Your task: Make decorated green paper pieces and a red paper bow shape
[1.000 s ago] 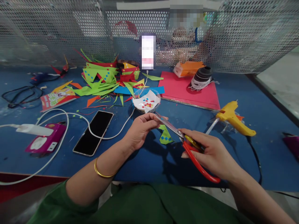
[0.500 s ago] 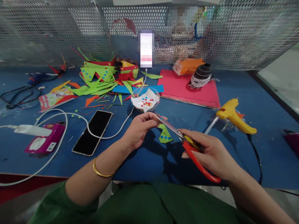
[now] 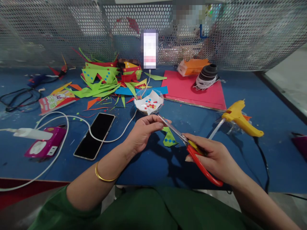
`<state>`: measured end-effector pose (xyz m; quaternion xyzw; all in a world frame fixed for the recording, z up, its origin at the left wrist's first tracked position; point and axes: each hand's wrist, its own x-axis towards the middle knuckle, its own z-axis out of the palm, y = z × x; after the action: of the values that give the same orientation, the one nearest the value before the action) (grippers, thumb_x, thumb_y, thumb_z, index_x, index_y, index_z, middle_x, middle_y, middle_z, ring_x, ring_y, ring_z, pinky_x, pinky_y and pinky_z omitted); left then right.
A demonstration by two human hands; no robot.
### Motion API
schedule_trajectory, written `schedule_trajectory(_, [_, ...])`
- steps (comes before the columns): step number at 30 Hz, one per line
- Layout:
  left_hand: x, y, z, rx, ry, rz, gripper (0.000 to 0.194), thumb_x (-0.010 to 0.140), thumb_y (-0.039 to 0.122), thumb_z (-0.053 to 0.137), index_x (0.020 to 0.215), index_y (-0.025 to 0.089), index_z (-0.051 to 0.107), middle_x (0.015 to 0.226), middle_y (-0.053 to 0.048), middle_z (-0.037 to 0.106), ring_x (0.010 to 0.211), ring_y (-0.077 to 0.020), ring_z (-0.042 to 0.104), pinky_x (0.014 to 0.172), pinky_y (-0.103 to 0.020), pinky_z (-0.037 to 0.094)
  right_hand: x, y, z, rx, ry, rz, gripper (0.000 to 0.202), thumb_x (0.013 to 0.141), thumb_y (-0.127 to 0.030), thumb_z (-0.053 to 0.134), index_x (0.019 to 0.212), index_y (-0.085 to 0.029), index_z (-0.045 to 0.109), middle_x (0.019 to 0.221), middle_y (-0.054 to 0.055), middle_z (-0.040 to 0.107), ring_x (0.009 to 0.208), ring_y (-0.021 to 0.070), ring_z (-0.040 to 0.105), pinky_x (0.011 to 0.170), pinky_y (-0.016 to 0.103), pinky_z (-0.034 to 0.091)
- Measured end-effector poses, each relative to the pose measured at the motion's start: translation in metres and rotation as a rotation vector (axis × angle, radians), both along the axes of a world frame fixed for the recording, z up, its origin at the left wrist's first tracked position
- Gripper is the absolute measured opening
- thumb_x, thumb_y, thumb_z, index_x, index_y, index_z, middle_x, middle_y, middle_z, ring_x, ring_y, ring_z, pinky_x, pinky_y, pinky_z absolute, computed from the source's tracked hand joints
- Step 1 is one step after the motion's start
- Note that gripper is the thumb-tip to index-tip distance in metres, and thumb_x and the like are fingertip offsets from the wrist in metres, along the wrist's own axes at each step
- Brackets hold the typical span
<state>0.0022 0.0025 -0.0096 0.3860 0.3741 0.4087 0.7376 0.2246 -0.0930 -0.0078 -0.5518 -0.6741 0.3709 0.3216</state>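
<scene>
My right hand (image 3: 211,156) grips a pair of scissors (image 3: 176,131) with red handles and some yellow on the inner side. The metal blades point up and left, and their tips reach the fingertips of my left hand (image 3: 145,132). Thumb and fingers of that hand are pinched together; whatever is between them is too small or hidden to make out. Just below the blades is a green paper piece (image 3: 170,140) with a row of blue squares, partly covered by hand and scissors. Beyond my left fingers stands a clear bowl (image 3: 137,103) with white paper and small coloured paper squares in it.
Green paper glasses (image 3: 98,75) and many cut scraps lie at the back left. A black phone (image 3: 96,137), white cable and purple power block (image 3: 46,142) are on the left. Red sheets (image 3: 177,92), a thread spool (image 3: 207,76) and a yellow glue gun (image 3: 242,118) are on the right.
The red scissor handle has shifted slightly left and up with my right hand. My left hand keeps its pinch in nearly the same spot.
</scene>
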Motion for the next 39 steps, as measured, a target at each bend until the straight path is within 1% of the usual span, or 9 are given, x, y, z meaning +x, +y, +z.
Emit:
schedule_trajectory(4, [0.001,0.000,0.002,-0.044,0.031,0.019,0.013,0.066,0.023,0.083,0.071,0.018,0.071,0.089,-0.004,0.078,0.091,-0.0176,0.071,0.083,-0.030,0.049,-0.001,0.000,-0.002,0.033,-0.052,-0.170,0.050,0.079,-0.039,0.076,0.127,-0.027,0.069,0.103,0.001,0.077,0.085,0.0206,0.072,0.076,0.029,0.058])
schedule_trajectory(8, [0.002,0.000,0.003,-0.085,0.039,0.029,0.015,0.066,0.026,0.084,0.071,0.019,0.073,0.089,-0.004,0.078,0.091,-0.0164,0.070,0.083,-0.029,0.048,-0.004,0.015,0.008,0.022,-0.479,-0.353,0.050,0.085,-0.038,0.067,0.132,-0.020,0.064,0.104,0.009,0.077,0.089,0.0303,0.074,0.075,0.039,0.056])
schedule_trajectory(12, [0.002,-0.001,0.002,-0.102,0.025,0.042,0.014,0.064,0.026,0.085,0.069,0.020,0.074,0.083,-0.002,0.077,0.088,-0.0147,0.068,0.081,-0.027,0.047,-0.015,0.039,0.015,-0.019,-0.918,-0.331,0.046,0.092,-0.035,0.059,0.132,-0.012,0.057,0.104,0.015,0.075,0.088,0.0346,0.073,0.064,0.037,0.049])
schedule_trajectory(16, [0.002,-0.002,0.003,-0.109,0.022,0.037,0.014,0.062,0.026,0.086,0.069,0.020,0.075,0.084,-0.003,0.075,0.086,-0.0141,0.066,0.081,-0.027,0.046,-0.025,0.055,0.008,-0.007,-1.097,-0.310,0.034,0.096,-0.031,0.052,0.121,-0.009,0.057,0.101,0.018,0.072,0.085,0.0318,0.073,0.056,0.032,0.040])
schedule_trajectory(21, [0.003,-0.004,0.004,-0.108,0.025,0.048,0.015,0.060,0.026,0.086,0.068,0.019,0.075,0.082,-0.001,0.073,0.083,-0.0128,0.062,0.080,-0.027,0.046,-0.026,0.055,0.007,0.049,-1.237,-0.276,0.025,0.096,-0.033,0.053,0.104,-0.013,0.066,0.093,0.017,0.071,0.081,0.0313,0.071,0.053,0.031,0.034])
schedule_trajectory(24, [0.004,-0.005,0.004,-0.100,0.023,0.047,0.017,0.059,0.026,0.087,0.069,0.019,0.075,0.081,-0.001,0.071,0.081,-0.0126,0.061,0.079,-0.027,0.046,-0.030,0.051,0.014,0.211,-1.017,-0.250,0.021,0.094,-0.029,0.057,0.100,-0.015,0.072,0.099,0.015,0.072,0.090,0.0288,0.070,0.061,0.031,0.043])
schedule_trajectory(27, [0.004,-0.005,0.003,-0.080,0.013,0.051,0.020,0.056,0.026,0.088,0.069,0.019,0.074,0.077,0.000,0.068,0.076,-0.0117,0.058,0.077,-0.027,0.046,-0.043,0.049,0.021,0.344,-0.405,-0.181,0.017,0.093,-0.029,0.063,0.100,-0.021,0.075,0.096,0.005,0.075,0.084,0.0189,0.069,0.072,0.030,0.051])
schedule_trajectory(29, [0.003,-0.005,0.003,-0.073,0.003,0.058,0.019,0.057,0.025,0.087,0.069,0.019,0.074,0.075,0.001,0.067,0.075,-0.0115,0.058,0.076,-0.027,0.046,-0.052,0.049,0.022,0.343,-0.124,-0.178,0.012,0.089,-0.029,0.067,0.093,-0.023,0.077,0.088,0.002,0.076,0.078,0.0158,0.068,0.071,0.028,0.052])
schedule_trajectory(39, [0.004,-0.006,0.001,-0.079,0.023,0.062,0.017,0.060,0.024,0.086,0.070,0.018,0.073,0.075,0.001,0.066,0.073,-0.0107,0.057,0.074,-0.026,0.045,-0.063,0.050,0.020,0.306,-0.012,-0.309,0.011,0.084,-0.023,0.067,0.077,-0.021,0.074,0.072,-0.001,0.072,0.061,0.0109,0.058,0.059,0.025,0.046])
